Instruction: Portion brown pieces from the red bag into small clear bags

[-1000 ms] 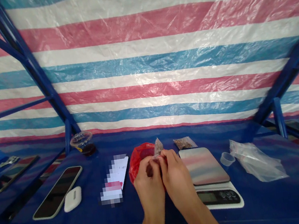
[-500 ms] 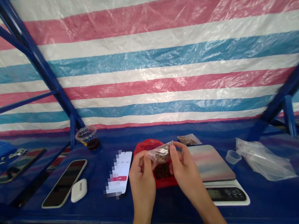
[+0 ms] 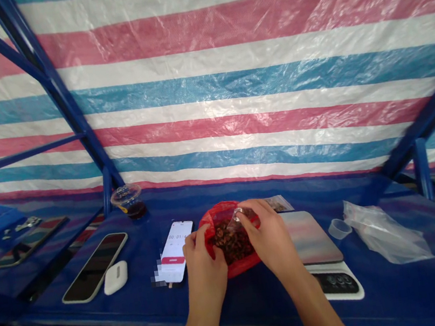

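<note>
Glossy red plastic bag (image 3: pixel 211 219), crinkled woven plastic tarpaulin (image 3: pixel 207 93).

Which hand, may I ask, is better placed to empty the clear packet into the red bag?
Probably the right hand: it holds the packet over the bag, while the left hand grips the bag's rim.

a red plastic bag (image 3: pixel 210 224) of dark brown pieces (image 3: pixel 232 242); tarpaulin (image 3: pixel 208 99) striped pink, white, blue.

- Centre: plastic bag (image 3: pixel 230 271) on the surface (image 3: pixel 403 287), dried pieces (image 3: pixel 231 242) inside, hands (image 3: pixel 233 242) at its rim.
- Right of bag: kitchen scale (image 3: pixel 310 239), then measuring cup (image 3: pixel 339 228), then clear bag (image 3: pixel 387 233).
- Left of bag: timer phone (image 3: pixel 175 251), then earbud case (image 3: pixel 116 278), then smartphone (image 3: pixel 94 268).
- Behind these: drinking cup (image 3: pixel 129 200).
</note>
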`<state>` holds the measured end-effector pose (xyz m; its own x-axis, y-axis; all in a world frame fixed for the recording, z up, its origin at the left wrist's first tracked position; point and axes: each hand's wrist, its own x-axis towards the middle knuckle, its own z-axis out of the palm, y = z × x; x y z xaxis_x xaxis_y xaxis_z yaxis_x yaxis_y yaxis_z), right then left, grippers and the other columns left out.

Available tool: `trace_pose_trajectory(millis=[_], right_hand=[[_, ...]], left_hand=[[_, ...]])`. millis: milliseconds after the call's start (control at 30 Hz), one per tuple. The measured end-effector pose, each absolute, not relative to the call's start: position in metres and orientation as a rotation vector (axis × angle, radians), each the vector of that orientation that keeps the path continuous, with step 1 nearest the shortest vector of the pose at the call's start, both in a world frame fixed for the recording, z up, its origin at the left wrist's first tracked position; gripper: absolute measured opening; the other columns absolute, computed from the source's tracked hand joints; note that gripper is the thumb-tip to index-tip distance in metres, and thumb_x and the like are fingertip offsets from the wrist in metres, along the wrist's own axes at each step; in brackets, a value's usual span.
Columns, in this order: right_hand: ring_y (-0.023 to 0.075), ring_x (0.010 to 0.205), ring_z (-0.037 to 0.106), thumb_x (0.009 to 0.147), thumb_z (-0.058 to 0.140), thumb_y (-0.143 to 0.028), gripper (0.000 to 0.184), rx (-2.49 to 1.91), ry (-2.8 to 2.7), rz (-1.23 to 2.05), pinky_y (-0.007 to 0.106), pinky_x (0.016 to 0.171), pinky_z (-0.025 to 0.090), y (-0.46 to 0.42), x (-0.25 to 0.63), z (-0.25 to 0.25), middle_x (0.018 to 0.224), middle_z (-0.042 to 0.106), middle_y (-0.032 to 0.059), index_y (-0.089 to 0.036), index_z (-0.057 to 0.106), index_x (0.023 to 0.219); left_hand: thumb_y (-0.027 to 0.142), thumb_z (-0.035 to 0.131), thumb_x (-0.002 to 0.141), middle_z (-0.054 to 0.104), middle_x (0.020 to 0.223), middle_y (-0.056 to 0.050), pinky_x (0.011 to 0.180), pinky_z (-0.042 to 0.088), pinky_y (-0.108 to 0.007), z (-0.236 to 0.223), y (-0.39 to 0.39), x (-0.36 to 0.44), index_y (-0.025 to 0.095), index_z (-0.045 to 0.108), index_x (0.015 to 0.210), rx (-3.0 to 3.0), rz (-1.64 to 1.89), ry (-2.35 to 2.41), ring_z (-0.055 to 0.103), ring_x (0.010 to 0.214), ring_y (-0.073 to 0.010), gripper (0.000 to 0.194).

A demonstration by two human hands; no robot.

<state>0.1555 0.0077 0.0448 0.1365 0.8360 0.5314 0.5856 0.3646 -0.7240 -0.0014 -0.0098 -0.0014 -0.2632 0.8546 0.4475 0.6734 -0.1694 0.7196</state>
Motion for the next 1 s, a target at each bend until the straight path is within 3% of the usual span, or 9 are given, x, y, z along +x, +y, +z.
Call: trace_pose_trajectory(millis=[167,367,700,900,1000], right_hand=[[0.0239,0.103,0.07,0.095,0.058,-0.024,0.02,-1.27,-1.579,0.267,0.038,0.096,0.053,0.016,0.146,0.049,0.113,0.072,0.0084,-0.023,0.073,0.108],[0.0247,0.102,0.071,0.095,0.058,-0.024,0.022,-1.314,-1.61,0.23,0.039,0.097,0.053,0.029,0.142,0.047,0.112,0.074,0.008,-0.023,0.074,0.11],[0.0242,0.09,0.073,0.095,0.061,-0.032,0.019,-1.449,-1.551,0.177,0.036,0.081,0.054,0.028,0.138,0.043,0.106,0.078,0.0041,-0.027,0.074,0.109],[0.0229,0.093,0.072,0.096,0.054,-0.023,0.021,-1.284,-1.55,0.217,0.036,0.088,0.054,0.026,0.139,0.045,0.102,0.076,0.007,-0.023,0.073,0.104],[0.0224,0.097,0.071,0.095,0.054,-0.021,0.022,-1.227,-1.54,0.253,0.036,0.091,0.054,0.024,0.138,0.046,0.107,0.075,0.0074,-0.022,0.073,0.105]], left_hand=[[0.014,0.051,0.085,0.07,0.118,-0.011,0.108,0.048,-0.048,0.01,-0.005,-0.006,0.019,0.066,0.116,1.507,1.607,1.679,0.064,0.115,-0.0265,0.034],[0.025,0.06,0.087,0.073,0.11,-0.008,0.095,0.055,-0.039,0.009,-0.003,-0.009,0.02,0.064,0.115,1.229,1.684,1.479,0.07,0.103,-0.0217,0.028],[0.028,0.059,0.088,0.072,0.11,-0.008,0.096,0.054,-0.038,0.01,-0.003,-0.004,0.02,0.064,0.112,1.213,1.708,1.479,0.07,0.1,-0.0212,0.026],[0.023,0.061,0.086,0.07,0.118,-0.01,0.102,0.05,-0.043,0.013,-0.004,-0.001,0.02,0.065,0.115,1.402,1.654,1.594,0.065,0.112,-0.0254,0.029],[0.015,0.057,0.086,0.068,0.113,-0.009,0.1,0.051,-0.043,0.015,-0.005,-0.001,0.02,0.066,0.113,1.536,1.657,1.664,0.064,0.108,-0.0248,0.029]])
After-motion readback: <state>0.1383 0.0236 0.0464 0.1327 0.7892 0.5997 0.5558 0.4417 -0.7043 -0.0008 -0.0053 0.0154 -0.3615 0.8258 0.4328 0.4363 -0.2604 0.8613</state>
